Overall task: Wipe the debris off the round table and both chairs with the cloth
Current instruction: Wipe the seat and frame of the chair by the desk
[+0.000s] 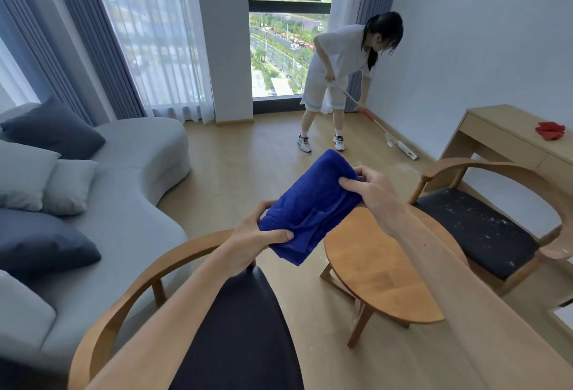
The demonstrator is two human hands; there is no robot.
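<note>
Both hands hold the blue cloth (310, 206) up in mid-frame, above the furniture and touching none of it. The left hand (257, 234) pinches its lower-left end, thumb over the fold; the right hand (370, 188) has its fingers (350, 183) curled round the upper-right edge. The folded cloth's long axis runs from lower left to upper right. The round worktop (387, 271) lies just below and right of the cloth, under the right forearm, and looks largely clean. The right-hand chair (477, 228), at mid-right, carries white specks on its dark seat, so it probably comes next, and the right hand is nearer. The near chair (235, 327), bottom centre, shows no obvious debris.
</note>
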